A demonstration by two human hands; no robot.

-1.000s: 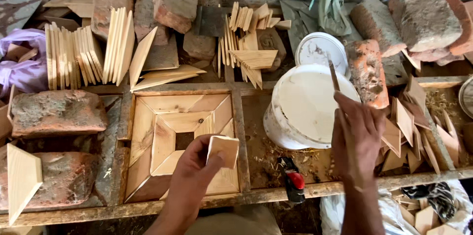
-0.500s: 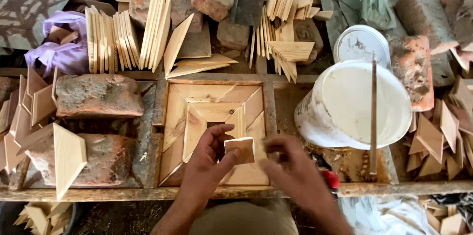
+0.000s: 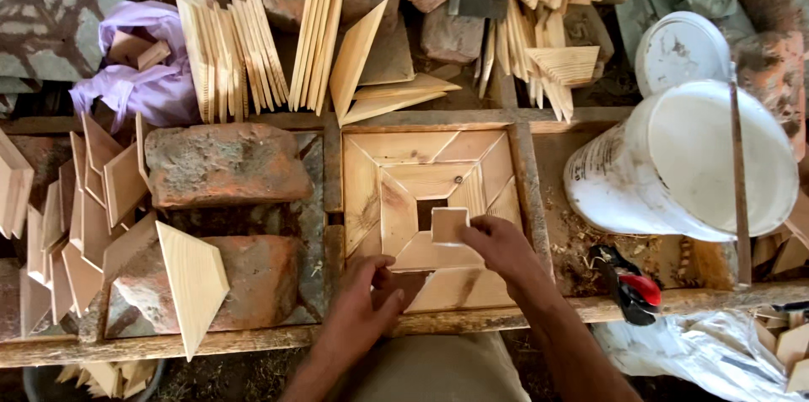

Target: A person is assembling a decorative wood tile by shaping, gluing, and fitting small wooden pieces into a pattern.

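1. Pinching the small square pale wooden tile (image 3: 448,225) by its right edge, the right hand (image 3: 497,248) holds it at the dark square gap in the middle of the square panel of angled pale wooden pieces (image 3: 421,174); it overlaps the gap's lower right corner and is not seated.
2. The left hand (image 3: 368,297) lies flat, fingers together, pressing the panel's lower left pieces inside the rough wooden frame (image 3: 522,166).
3. Risk: the tile looks slightly skewed to the gap, so a push could wedge a corner and spread the surrounding pieces out of their joints.
4. Risk: if the left hand lifts, the loose lower pieces could slide toward the frame's near rail.
5. Edges: the frame hems the panel on all four sides, so pieces have little room to shift outward.
6. Room: just right stands the large white plastic bucket (image 3: 674,166) with a thin wooden stick (image 3: 740,183) across it, and a red-and-black tool (image 3: 632,288) lies near the right wrist; to the left, worn reddish bricks (image 3: 223,166) crowd the next bay. The freest approach is from the near edge.
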